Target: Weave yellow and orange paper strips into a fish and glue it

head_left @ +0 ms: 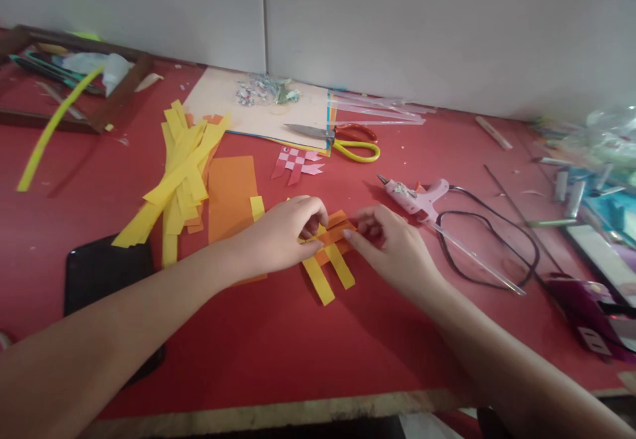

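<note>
Yellow and orange paper strips cross over and under each other in a small weave above the red table. On its left side, my left hand is closed, thumb and fingers pinching the strips; its fingertips partly hide them. My right hand pinches the right end of an orange strip, thumb on top. Two yellow strip ends hang out toward the front edge. Left of the weave lies an orange paper sheet, partly under my left forearm, with a short yellow strip at its edge. A pink checkered woven paper fish lies behind.
A pile of yellow strips and a black phone-like slab lie left. Scissors rest partly on pale paper sheets at the back. Right are a pink glue gun, its looped cord and a purple box. A wooden frame lies far left.
</note>
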A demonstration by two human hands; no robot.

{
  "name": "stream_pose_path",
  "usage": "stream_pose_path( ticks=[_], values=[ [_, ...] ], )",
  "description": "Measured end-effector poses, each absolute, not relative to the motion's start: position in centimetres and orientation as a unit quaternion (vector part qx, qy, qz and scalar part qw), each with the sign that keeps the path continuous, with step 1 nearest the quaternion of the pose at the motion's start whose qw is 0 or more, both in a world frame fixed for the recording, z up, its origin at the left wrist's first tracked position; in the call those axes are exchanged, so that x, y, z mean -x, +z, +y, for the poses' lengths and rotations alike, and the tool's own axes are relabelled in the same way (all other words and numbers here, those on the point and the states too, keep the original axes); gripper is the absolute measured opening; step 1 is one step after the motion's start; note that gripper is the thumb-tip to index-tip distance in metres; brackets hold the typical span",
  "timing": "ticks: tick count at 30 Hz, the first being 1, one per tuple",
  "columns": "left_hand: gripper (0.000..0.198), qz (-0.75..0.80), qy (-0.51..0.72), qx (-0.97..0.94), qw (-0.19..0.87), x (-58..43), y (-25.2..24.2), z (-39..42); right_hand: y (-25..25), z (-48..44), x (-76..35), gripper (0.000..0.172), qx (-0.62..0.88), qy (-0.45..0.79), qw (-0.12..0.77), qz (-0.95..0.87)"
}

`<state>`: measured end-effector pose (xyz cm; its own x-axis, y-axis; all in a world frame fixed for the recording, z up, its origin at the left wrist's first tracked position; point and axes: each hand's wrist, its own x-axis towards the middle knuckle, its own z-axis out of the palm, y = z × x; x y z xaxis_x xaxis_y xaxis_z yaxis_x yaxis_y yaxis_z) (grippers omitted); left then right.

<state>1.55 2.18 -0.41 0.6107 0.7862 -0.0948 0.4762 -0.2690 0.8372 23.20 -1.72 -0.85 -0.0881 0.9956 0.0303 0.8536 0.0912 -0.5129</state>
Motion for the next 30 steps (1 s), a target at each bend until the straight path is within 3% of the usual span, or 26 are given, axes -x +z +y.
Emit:
stream_pose_path(
  ticks=[8,14,30],
  values=[
    [0.019,0.402,0.181,-0.778,0.447,-1.5,-0.5,2.2,-1.5,-1.4,-22.9,0.016,0.647,0.244,0.282,-0.666],
    [0.02,0.397,0.188,-0.784,0.44,-1.5,-0.7,2.1,-1.7,-1.3,-23.3,0.022,0.638,0.29,0.289,-0.653],
    [0.022,0.382,0.176,-0.796,0.436,-1.3,-0.9,2.3,-2.2,-1.3,-23.4,0.013,0.603,0.179,0.295,-0.72]
  ],
)
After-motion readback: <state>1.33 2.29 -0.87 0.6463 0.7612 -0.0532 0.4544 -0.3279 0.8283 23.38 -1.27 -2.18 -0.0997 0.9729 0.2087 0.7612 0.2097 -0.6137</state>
